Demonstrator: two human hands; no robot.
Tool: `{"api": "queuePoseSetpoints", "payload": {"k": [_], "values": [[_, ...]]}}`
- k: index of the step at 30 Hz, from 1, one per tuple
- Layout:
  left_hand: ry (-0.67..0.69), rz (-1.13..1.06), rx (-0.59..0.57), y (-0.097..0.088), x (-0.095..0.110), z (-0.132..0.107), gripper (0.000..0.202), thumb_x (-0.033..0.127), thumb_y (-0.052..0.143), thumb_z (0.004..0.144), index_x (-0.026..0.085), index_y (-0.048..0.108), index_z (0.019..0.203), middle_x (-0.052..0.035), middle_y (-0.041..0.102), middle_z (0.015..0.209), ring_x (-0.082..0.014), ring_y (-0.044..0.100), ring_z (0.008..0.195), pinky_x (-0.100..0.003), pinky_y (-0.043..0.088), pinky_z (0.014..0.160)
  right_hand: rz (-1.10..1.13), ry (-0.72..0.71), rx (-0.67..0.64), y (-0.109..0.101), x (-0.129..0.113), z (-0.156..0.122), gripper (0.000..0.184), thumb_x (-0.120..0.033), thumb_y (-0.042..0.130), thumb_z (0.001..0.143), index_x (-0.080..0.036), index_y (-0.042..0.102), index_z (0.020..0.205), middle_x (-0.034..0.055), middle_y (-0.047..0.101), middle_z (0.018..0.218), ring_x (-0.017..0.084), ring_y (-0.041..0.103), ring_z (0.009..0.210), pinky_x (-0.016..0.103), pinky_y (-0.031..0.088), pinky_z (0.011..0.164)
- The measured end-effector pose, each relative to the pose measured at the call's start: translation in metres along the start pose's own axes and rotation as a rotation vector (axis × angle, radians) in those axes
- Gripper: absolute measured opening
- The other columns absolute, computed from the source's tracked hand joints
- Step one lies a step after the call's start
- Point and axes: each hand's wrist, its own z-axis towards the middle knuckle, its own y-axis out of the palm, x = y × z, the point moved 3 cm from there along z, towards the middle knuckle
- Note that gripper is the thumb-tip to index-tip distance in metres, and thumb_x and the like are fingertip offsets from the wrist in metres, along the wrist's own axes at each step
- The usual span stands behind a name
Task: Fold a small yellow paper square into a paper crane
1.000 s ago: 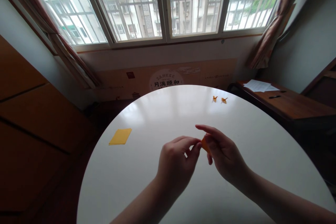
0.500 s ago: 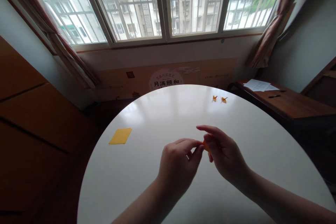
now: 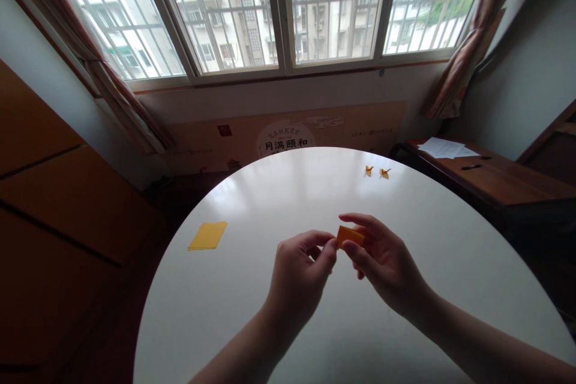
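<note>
A small folded piece of orange paper (image 3: pixel 350 234) is held above the white round table (image 3: pixel 252 204) between both hands. My left hand (image 3: pixel 299 279) pinches its left edge with thumb and forefinger. My right hand (image 3: pixel 382 261) grips its right side, forefinger stretched over the top. A stack of yellow paper sheets (image 3: pixel 207 235) lies flat at the table's left. Two small folded orange paper cranes (image 3: pixel 376 172) stand at the table's far right.
A wooden side desk (image 3: pixel 495 177) with white papers (image 3: pixel 443 147) and a dark pen stands to the right. A brown cardboard panel with printed characters (image 3: pixel 285 135) leans under the window. Wooden cabinets (image 3: pixel 54 204) fill the left side.
The orange paper has turned or opened out and now shows a broader flat face between the fingertips. Both hands have shifted slightly upward.
</note>
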Motion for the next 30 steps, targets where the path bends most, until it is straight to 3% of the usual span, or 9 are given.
{"api": "queuePoseSetpoints", "payload": {"k": [7, 13, 18, 24, 30], "values": [[-0.04, -0.132, -0.001, 0.0, 0.002, -0.001, 0.018, 0.027, 0.064, 0.086, 0.013, 0.074, 0.081, -0.0033, 0.07, 0.062, -0.0113, 0.058, 0.049, -0.019, 0.046, 0.044, 0.22, 0.157, -0.019, 0.001, 0.003, 0.004, 0.025, -0.041, 0.074, 0.086, -0.017, 0.07, 0.092, 0.0004, 0.061, 0.066, 0.014, 0.059, 0.056, 0.021, 0.051, 0.039], [-0.018, -0.09, -0.013, -0.001, 0.0, 0.001, 0.019, 0.029, 0.067, 0.084, 0.013, 0.076, 0.085, -0.0069, 0.073, 0.069, -0.0126, 0.058, 0.053, -0.021, 0.046, 0.044, 0.258, 0.168, 0.046, -0.001, 0.003, 0.005, 0.021, -0.036, 0.079, 0.08, -0.018, 0.072, 0.09, 0.0008, 0.065, 0.068, 0.012, 0.057, 0.053, 0.019, 0.049, 0.037], [-0.038, -0.153, 0.003, -0.004, -0.002, 0.002, 0.025, 0.035, 0.072, 0.082, 0.012, 0.076, 0.09, -0.0091, 0.075, 0.076, -0.0139, 0.06, 0.058, -0.022, 0.047, 0.045, 0.163, 0.142, 0.004, 0.001, -0.002, 0.003, 0.017, -0.033, 0.079, 0.081, -0.018, 0.073, 0.084, -0.0011, 0.061, 0.063, 0.011, 0.055, 0.052, 0.019, 0.047, 0.039], [-0.054, -0.236, 0.005, -0.003, 0.001, 0.002, 0.019, 0.032, 0.075, 0.08, 0.013, 0.076, 0.079, -0.0051, 0.071, 0.067, -0.0111, 0.056, 0.053, -0.02, 0.045, 0.044, 0.077, 0.12, -0.039, 0.004, -0.006, -0.001, 0.018, -0.034, 0.08, 0.081, -0.018, 0.072, 0.081, -0.0011, 0.06, 0.064, 0.011, 0.054, 0.052, 0.019, 0.045, 0.04], [-0.146, -0.332, 0.01, -0.003, -0.003, 0.001, 0.018, 0.033, 0.079, 0.078, 0.015, 0.078, 0.08, -0.0029, 0.067, 0.061, -0.0097, 0.051, 0.051, -0.018, 0.043, 0.042, 0.143, 0.096, -0.048, 0.001, -0.006, -0.001, 0.016, -0.035, 0.076, 0.085, -0.019, 0.071, 0.085, 0.0005, 0.063, 0.071, 0.012, 0.057, 0.056, 0.019, 0.047, 0.04]]}}
